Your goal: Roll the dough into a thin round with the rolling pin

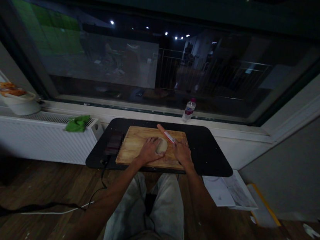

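A round, pale piece of dough [161,146] lies on a wooden cutting board [135,132]. My left hand [149,151] cups the dough from its left side, with the thumb along the near edge and the fingers along the far edge. To the right, my right hand [183,152] rests on the board with its fingers stretched forward. A slim tool [165,133] lies slantwise beyond the dough. It has an orange-brown handle and a pale, red-edged part with a label. Its near end meets my right hand's thumb side; whether it is a knife or a stick I cannot tell.
The board lies on a black table [213,157] below a wide window. A water bottle [189,110] stands on the sill. Left are a radiator [58,142], a green cloth [78,123] and a white pot [23,104]. A black cable [102,173] hangs from the table.
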`<state>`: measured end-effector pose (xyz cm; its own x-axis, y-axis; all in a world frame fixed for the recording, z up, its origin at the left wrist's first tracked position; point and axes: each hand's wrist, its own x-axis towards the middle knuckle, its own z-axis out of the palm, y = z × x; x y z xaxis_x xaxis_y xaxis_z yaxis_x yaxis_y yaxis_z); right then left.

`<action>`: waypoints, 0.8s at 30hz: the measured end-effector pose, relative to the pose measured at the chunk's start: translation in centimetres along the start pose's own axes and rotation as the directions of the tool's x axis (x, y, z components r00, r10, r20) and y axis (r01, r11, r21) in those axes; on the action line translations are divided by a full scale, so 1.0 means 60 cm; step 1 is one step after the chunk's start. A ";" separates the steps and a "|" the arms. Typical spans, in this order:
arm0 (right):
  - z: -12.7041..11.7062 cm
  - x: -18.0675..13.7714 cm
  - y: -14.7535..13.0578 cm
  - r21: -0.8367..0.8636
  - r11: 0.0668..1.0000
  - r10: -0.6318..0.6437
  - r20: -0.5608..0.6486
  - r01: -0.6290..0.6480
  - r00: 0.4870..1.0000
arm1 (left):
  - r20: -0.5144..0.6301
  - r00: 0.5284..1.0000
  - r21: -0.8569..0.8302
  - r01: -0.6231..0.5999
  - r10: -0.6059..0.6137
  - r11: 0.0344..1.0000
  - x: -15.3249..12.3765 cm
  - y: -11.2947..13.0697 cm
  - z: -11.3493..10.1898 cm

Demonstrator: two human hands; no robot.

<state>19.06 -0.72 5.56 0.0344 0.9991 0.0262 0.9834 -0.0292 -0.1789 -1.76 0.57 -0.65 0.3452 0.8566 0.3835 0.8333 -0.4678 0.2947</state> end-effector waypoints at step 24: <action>0.040 -0.009 -0.004 -0.121 0.992 -0.052 -0.186 0.030 0.981 | 0.078 0.996 0.156 0.023 -0.036 0.987 0.002 0.018 -0.008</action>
<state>18.36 -1.20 3.24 0.0157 0.9758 0.2179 0.9983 -0.0032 -0.0574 -1.00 0.06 0.15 0.3479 0.8871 0.3034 0.8983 -0.4081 0.1631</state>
